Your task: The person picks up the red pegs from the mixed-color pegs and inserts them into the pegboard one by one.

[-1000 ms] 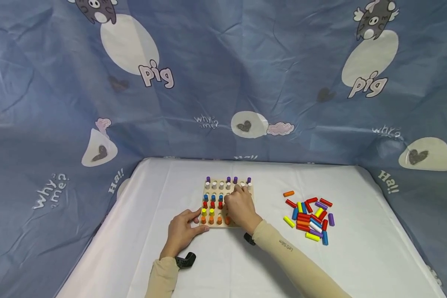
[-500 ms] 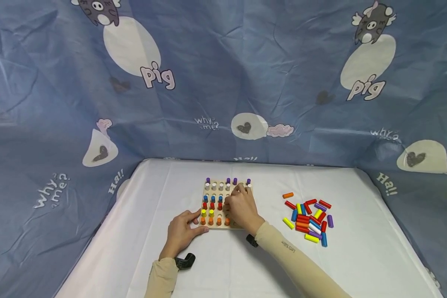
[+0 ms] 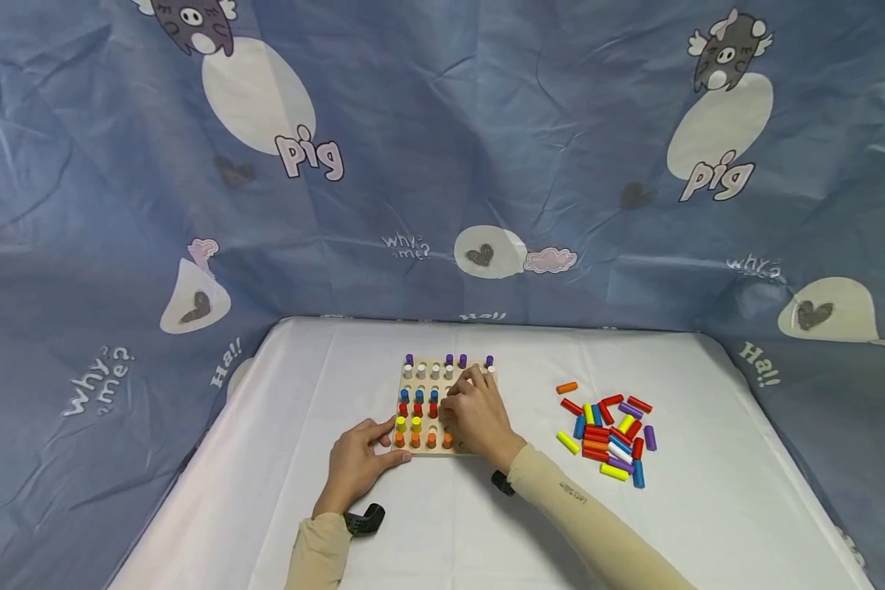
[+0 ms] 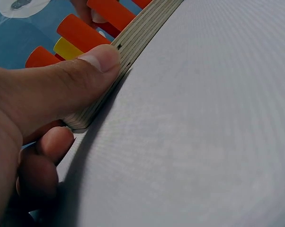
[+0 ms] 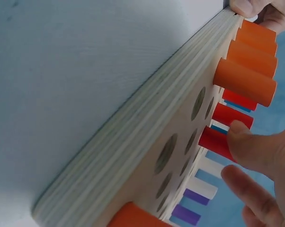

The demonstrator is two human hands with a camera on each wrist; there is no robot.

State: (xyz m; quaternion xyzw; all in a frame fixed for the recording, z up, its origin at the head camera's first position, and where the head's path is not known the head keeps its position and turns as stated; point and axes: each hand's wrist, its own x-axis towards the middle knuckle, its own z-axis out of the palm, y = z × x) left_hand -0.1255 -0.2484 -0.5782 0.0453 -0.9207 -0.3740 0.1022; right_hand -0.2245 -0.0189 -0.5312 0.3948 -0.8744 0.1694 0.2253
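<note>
Pegboard [image 3: 428, 383] on the white worktop [image 3: 413, 524] — left hand [image 3: 357, 457] gripping its near left corner, right hand [image 3: 481, 414] pinching a red peg [image 5: 216, 141] — loose pegs [image 3: 596, 447] scattered rightward.

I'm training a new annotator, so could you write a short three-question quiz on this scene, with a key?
1. True or false: in the head view, the loose pegs lie to the left of the pegboard.
2. In the right wrist view, which colour of peg is nearest the right thumb? A) white B) red C) purple
3. Which hand holds the pegboard near a corner?

Key:
1. False; they lie to its right.
2. B, a red peg.
3. The left hand.
</note>
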